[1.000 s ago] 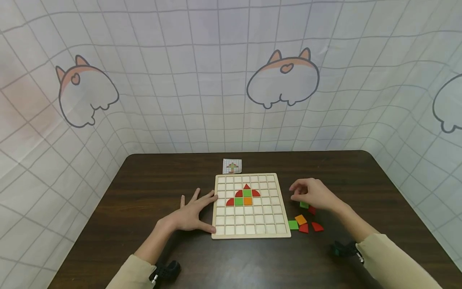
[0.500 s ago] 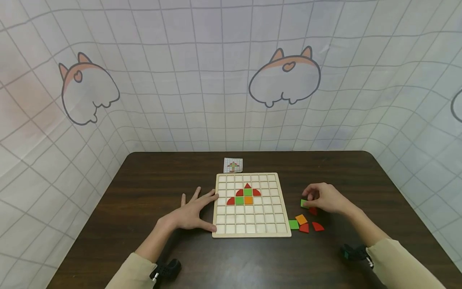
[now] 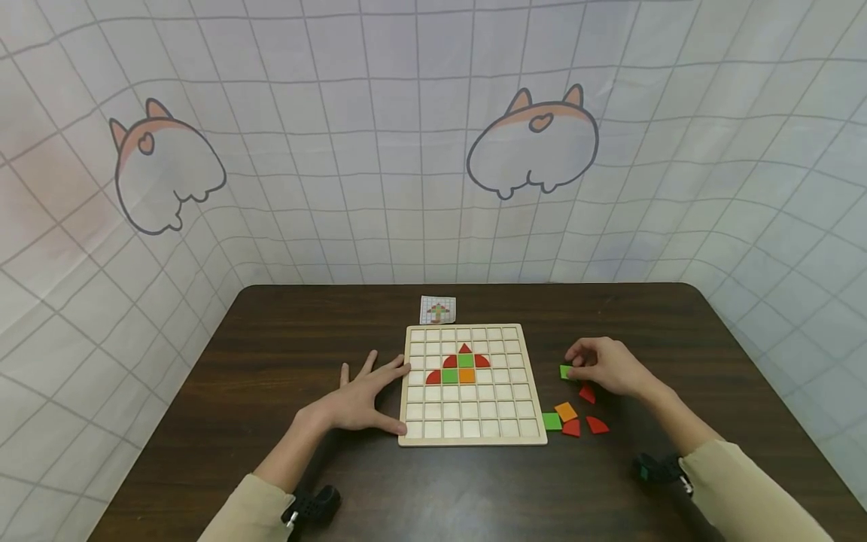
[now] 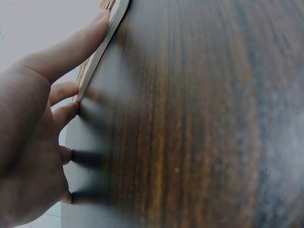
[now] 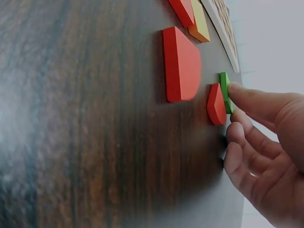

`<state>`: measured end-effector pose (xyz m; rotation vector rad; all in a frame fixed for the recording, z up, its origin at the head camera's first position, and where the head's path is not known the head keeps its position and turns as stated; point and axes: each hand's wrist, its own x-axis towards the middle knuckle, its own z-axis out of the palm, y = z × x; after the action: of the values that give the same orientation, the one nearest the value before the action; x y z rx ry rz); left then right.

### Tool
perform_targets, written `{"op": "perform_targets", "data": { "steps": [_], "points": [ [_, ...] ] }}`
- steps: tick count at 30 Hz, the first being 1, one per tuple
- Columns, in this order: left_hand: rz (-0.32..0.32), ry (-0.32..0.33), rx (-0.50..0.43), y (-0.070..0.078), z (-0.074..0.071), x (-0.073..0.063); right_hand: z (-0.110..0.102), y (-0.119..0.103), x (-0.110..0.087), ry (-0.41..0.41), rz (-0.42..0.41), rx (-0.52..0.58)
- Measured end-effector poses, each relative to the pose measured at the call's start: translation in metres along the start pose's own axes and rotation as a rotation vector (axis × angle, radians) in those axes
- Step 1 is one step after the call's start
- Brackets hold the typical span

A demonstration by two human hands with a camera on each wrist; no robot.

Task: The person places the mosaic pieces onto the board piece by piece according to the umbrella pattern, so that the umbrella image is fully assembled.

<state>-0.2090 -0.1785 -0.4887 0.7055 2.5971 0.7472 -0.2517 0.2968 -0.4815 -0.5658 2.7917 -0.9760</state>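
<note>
A wooden grid board lies on the table, with red, green and orange tiles set in several of its squares. My left hand rests at the board's left side, fingers spread; thumb and fingertips touch the edge, as the left wrist view also shows at the board's rim. Right of the board, my right hand pinches a green square tile at the tabletop. In the right wrist view the thumb lies on that green tile, partly covering it, beside a red tile.
Between board and right forearm lie another green square, an orange square and red quarter-round tiles. A small printed pattern card sits behind the board. A white grid-patterned curtain hangs beyond the dark table.
My right hand has moved right and down to the loose tiles and taken hold of the green square, which has shifted slightly away from the red tile beside it. The left hand stays still.
</note>
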Motion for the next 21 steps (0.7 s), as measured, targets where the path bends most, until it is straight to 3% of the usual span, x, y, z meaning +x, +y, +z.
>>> {"op": "perform_targets", "data": {
  "steps": [12,21],
  "points": [
    [-0.008,-0.002,-0.003,0.002,0.000,0.000,-0.003,0.006,-0.005,-0.048,-0.032,-0.004],
    [-0.010,0.002,0.009,0.000,0.001,0.001,0.004,0.010,-0.007,-0.014,-0.045,0.002]
  ]
}}
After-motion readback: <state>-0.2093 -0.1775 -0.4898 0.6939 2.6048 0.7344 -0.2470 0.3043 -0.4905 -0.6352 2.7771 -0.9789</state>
